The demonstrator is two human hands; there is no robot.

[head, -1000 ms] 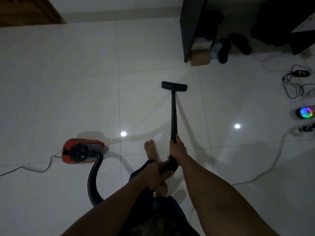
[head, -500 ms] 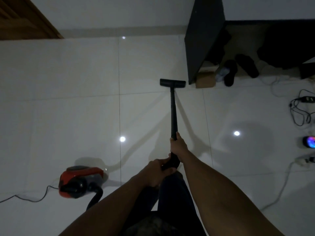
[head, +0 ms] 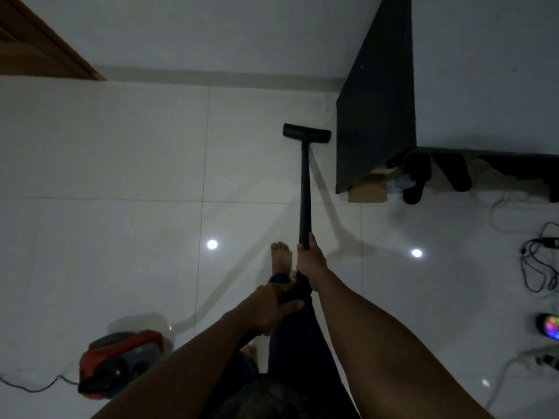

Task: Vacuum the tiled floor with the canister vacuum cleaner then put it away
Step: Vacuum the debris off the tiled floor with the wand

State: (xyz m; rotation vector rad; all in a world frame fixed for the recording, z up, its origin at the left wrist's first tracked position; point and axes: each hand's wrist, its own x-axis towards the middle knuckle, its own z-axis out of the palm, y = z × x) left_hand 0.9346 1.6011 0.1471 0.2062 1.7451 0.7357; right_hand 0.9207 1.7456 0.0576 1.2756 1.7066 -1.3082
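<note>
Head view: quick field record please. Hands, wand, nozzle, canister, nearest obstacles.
right hand: grips wand, forward grip
left hand: grips the wand's handle end, nearer the body
nozzle: on tiled floor, beside black cabinet, small gap showing
canister: red, on the floor at lower left, cord trailing left
obstacles: cardboard box by the cabinet's foot; loose cables at right
</note>
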